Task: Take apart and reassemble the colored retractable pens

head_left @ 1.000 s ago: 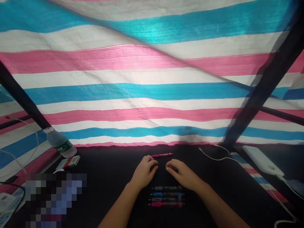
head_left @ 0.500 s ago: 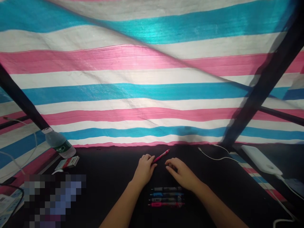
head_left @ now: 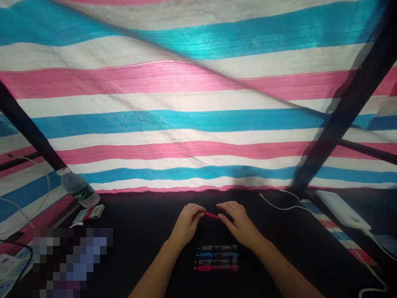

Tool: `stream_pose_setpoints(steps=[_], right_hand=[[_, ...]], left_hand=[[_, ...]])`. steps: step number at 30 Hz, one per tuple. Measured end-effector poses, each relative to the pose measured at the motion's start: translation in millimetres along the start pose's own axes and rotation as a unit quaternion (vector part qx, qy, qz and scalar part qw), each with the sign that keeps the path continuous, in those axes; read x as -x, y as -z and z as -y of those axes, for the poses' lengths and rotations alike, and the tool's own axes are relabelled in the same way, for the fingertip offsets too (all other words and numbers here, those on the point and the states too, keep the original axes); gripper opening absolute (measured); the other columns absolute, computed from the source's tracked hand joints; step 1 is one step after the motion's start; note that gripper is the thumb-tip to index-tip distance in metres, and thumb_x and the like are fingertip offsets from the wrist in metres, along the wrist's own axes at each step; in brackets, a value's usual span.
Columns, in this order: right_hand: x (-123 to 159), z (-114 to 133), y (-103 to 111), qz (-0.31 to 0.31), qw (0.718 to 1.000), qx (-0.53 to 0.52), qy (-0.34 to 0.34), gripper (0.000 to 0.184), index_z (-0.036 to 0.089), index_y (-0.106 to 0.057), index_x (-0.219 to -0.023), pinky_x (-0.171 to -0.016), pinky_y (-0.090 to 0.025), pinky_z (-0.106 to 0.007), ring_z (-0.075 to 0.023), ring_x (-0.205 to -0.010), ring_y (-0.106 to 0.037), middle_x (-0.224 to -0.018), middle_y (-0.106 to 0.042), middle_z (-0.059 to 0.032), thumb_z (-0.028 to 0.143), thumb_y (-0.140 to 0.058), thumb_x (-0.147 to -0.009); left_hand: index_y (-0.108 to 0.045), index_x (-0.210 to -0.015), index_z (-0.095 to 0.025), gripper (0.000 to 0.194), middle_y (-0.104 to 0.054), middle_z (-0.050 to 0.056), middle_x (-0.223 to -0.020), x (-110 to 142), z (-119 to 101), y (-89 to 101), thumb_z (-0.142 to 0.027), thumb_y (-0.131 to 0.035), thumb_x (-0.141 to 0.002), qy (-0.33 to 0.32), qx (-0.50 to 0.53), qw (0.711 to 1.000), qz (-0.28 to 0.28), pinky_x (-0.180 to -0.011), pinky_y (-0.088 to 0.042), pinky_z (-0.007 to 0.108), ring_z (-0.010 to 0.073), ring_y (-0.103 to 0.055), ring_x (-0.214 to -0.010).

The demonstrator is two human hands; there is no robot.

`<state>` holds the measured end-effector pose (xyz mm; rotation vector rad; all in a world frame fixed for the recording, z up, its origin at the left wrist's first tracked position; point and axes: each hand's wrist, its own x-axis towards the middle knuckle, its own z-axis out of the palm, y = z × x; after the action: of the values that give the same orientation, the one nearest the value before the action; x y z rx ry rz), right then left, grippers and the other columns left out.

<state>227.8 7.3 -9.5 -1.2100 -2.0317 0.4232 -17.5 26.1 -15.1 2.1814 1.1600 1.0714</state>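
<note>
Pink pen lies crosswise in the gap between the two grips, with only its middle showing. Left grip is curled and pressed together on the pen's nearer end, pinching it. Right grip comes in from the other side and meets the opposite end, though whether it pinches the pen cannot be told. Just below both grips, four pens lie side by side on the black surface: dark, blue, grey and pink. Well beyond the left grip are a tilted plastic water bottle with a green label and a small red-and-white box. Well past the right grip, a white cable runs near a white power bank. A striped pink, blue and white tarpaulin hangs behind the surface.
</note>
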Motion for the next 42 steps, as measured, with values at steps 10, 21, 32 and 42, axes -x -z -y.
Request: stream_pose_setpoints(steps=[10, 21, 32, 42], right_hand=[[-6, -1, -3, 0.059, 0.968, -0.191, -0.151, 0.048, 0.018, -0.068, -0.073, -0.060, -0.039, -0.028, -0.0173, -0.063, -0.054, -0.064, -0.058, 0.0017, 0.056, -0.052, -0.100], [-6, -1, 4, 0.063, 0.966, -0.223, -0.118, 0.033, 0.020, -0.081, -0.090, -0.069, -0.045, -0.030, -0.0207, -0.076, -0.062, -0.081, -0.071, -0.0032, 0.050, -0.069, -0.092], [-6, 0, 1, 0.042, 0.976, -0.192, -0.095, 0.031, 0.021, -0.080, -0.092, -0.072, -0.047, -0.031, -0.0214, -0.080, -0.064, -0.084, -0.072, -0.0033, 0.047, -0.064, -0.097], [-5, 3, 1, 0.044, 0.983, -0.161, -0.081, 0.029, 0.022, -0.078, -0.091, -0.072, -0.048, -0.032, -0.0210, -0.079, -0.065, -0.083, -0.072, -0.0027, 0.046, -0.063, -0.098]], left_hand=[[-0.071, -0.117, -0.025, 0.020, -0.072, 0.006, -0.107, 4, -4, 6.4, -0.028, -0.058, -0.103, -0.066, -0.061, 0.996, 0.030, -0.090, -0.049, 0.037, 0.0222, -0.063, -0.099], [-0.073, -0.093, -0.022, 0.034, -0.068, 0.004, -0.084, 3, -10, 19.0, -0.033, -0.044, -0.108, -0.030, -0.097, 0.991, 0.092, -0.078, -0.047, 0.031, 0.0200, -0.061, -0.084], [-0.069, -0.097, -0.023, 0.021, -0.073, 0.001, -0.090, 3, -16, 17.7, -0.039, -0.056, -0.103, -0.012, -0.113, 0.991, 0.076, -0.079, -0.044, 0.033, 0.0203, -0.063, -0.084], [-0.068, -0.112, -0.025, 0.023, -0.075, 0.003, -0.099, 5, -18, 14.2, -0.042, -0.058, -0.102, -0.019, -0.123, 0.989, 0.085, -0.079, -0.045, 0.034, 0.0219, -0.064, -0.088]])
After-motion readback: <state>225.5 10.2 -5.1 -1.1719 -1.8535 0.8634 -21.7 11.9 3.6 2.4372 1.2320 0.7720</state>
